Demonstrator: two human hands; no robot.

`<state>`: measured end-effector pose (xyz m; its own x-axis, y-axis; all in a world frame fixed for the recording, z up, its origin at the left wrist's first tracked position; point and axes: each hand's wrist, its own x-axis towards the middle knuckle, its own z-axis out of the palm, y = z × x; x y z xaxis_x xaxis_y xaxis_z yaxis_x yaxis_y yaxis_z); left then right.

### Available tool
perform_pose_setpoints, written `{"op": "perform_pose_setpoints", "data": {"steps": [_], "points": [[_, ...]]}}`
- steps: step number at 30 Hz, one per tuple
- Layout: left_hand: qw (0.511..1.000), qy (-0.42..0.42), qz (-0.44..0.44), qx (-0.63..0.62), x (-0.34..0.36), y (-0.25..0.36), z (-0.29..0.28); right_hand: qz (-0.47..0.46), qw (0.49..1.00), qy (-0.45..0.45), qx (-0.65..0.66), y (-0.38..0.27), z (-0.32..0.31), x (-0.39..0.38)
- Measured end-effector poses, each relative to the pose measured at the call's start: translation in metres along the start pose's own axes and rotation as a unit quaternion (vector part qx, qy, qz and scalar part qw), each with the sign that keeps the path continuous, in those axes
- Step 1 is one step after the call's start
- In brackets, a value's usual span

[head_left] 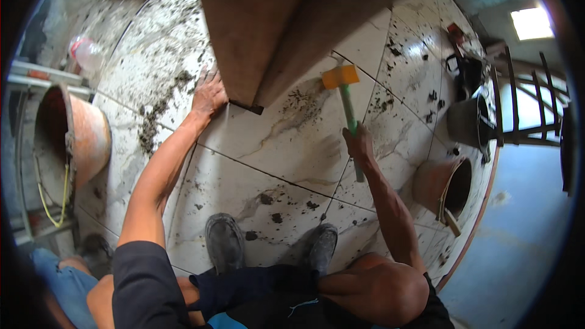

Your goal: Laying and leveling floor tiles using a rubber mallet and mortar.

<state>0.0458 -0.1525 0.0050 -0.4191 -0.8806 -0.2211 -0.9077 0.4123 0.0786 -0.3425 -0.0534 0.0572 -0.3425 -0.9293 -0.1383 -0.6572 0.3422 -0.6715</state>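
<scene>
The person's left hand [209, 95] lies on the dirt-specked, marble-look floor tiles [262, 146] beside the brown post [241, 30], fingers slightly spread, probably bracing the crouching body. The right hand [359, 144] wraps its fingers midway around the green handle of the yellow-headed mallet [348, 106], likely for control, with the head right of the post; whether it touches the tiles cannot be told.
</scene>
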Motion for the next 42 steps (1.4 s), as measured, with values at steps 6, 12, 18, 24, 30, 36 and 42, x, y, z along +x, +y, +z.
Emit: {"op": "perform_pose_setpoints", "data": {"steps": [6, 12, 18, 24, 30, 36, 42], "points": [[0.972, 0.217, 0.065, -0.057, 0.005, -0.008, 0.030, 0.035, 0.999, -0.006, -0.034, 0.000, 0.004, -0.006], [0.954, 0.288, 0.080, 0.007, 0.010, -0.019, 0.051, -0.021, 0.994, -0.021, -0.104, 0.009, 0.005, -0.011], [0.934, 0.336, 0.119, -0.004, 0.006, -0.019, 0.049, 0.007, 0.996, -0.020, -0.091, 0.020, 0.011, -0.034], [0.927, 0.243, -0.280, -0.051, -0.019, 0.035, 0.040, -0.004, 0.992, -0.031, -0.122, 0.009, 0.002, -0.039], [0.926, 0.133, -0.353, 0.039, -0.026, 0.044, 0.033, -0.037, 0.999, 0.012, 0.001, -0.003, 0.006, -0.045], [0.924, 0.138, -0.357, -0.014, -0.027, 0.048, 0.026, -0.059, 0.996, 0.023, -0.061, 0.003, 0.011, -0.041], [0.923, 0.168, -0.344, -0.042, -0.028, 0.047, 0.029, -0.027, 0.997, -0.034, -0.067, 0.010, 0.009, -0.049]]}}
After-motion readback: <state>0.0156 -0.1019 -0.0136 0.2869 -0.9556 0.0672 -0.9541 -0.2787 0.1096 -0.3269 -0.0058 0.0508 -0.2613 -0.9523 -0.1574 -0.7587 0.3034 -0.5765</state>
